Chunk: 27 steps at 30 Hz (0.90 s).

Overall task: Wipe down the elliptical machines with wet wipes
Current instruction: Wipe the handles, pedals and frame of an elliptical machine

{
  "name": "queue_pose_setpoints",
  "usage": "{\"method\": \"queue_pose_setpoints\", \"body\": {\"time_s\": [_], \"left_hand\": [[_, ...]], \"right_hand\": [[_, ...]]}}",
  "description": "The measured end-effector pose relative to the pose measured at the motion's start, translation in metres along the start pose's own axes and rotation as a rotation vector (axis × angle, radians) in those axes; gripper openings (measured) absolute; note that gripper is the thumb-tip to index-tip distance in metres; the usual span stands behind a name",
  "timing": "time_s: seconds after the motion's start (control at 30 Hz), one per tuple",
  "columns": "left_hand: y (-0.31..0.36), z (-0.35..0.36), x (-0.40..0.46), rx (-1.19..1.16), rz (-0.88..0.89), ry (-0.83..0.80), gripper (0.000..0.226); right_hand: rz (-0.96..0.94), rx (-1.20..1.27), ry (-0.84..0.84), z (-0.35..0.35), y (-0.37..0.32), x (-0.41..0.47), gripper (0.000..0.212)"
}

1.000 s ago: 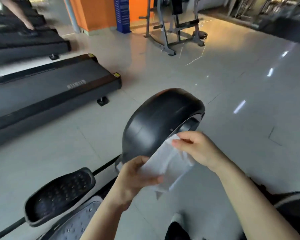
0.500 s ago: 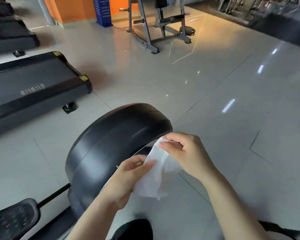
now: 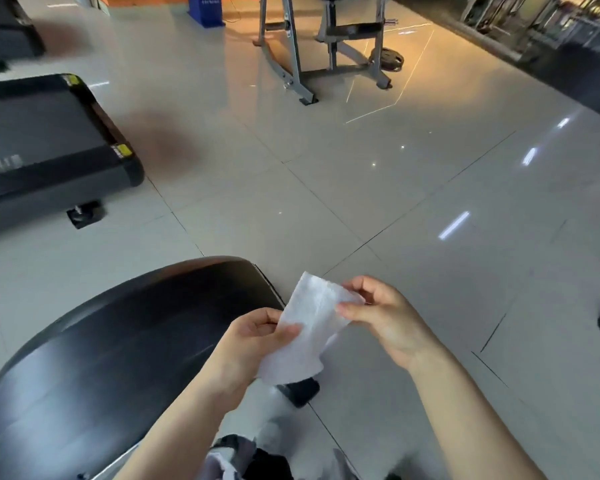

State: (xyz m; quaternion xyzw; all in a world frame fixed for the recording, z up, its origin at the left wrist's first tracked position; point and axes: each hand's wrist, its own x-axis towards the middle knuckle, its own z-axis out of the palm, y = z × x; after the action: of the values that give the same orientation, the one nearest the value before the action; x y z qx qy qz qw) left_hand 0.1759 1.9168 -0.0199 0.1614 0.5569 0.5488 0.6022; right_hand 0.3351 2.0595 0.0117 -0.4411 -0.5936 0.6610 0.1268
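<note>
Nearest, the left hand (image 3: 253, 344) and right hand (image 3: 381, 317) each pinch an edge of the white wet wipe (image 3: 309, 327), stretched between them above the floor (image 3: 395, 202). The elliptical's black flywheel housing (image 3: 118, 358) sits at eight o'clock. A treadmill (image 3: 49, 147) lies at ten o'clock, a grey weight frame (image 3: 326, 46) at twelve.

Open tiled floor (image 3: 378, 202) ahead; black elliptical housing (image 3: 118, 341) blocks the lower left

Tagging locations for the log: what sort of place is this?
Most likely a gym: a treadmill on the left, a metal weight rack with a weight plate beside it, and a black elliptical housing in front.
</note>
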Motion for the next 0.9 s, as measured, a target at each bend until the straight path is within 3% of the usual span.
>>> {"method": "queue_pose_setpoints", "body": {"time_s": [0.1,0.17,0.27,0.37,0.53,0.63,0.8,0.9], "left_hand": [[0.018,0.018,0.038,0.035,-0.029,-0.024,0.041],[0.027,0.030,0.065,0.007,-0.007,0.058,0.049],[0.033,0.055,0.110,-0.035,0.079,0.322,0.032],[0.038,0.089,0.157,-0.105,0.148,0.625,0.017],[0.058,0.165,0.232,-0.249,0.204,1.045,0.011],[0.079,0.205,0.267,-0.327,0.206,1.130,0.010],[0.104,0.219,0.309,-0.473,0.253,1.280,0.007],[0.113,0.210,0.319,-0.587,0.311,1.350,0.026]], "right_hand": [[-0.036,0.051,-0.079,-0.025,-0.020,0.050,0.033],[-0.013,0.096,-0.150,-0.039,-0.030,0.086,0.034],[0.071,0.142,-0.279,-0.062,-0.036,0.144,0.041],[0.138,0.033,-0.434,-0.091,-0.033,0.200,0.067],[-0.032,-0.255,-0.669,-0.162,-0.066,0.288,0.079],[-0.084,-0.202,-0.753,-0.194,-0.089,0.322,0.080],[0.011,-0.203,-0.925,-0.193,-0.105,0.370,0.082],[-0.014,-0.242,-1.024,-0.172,-0.116,0.399,0.081]]}}
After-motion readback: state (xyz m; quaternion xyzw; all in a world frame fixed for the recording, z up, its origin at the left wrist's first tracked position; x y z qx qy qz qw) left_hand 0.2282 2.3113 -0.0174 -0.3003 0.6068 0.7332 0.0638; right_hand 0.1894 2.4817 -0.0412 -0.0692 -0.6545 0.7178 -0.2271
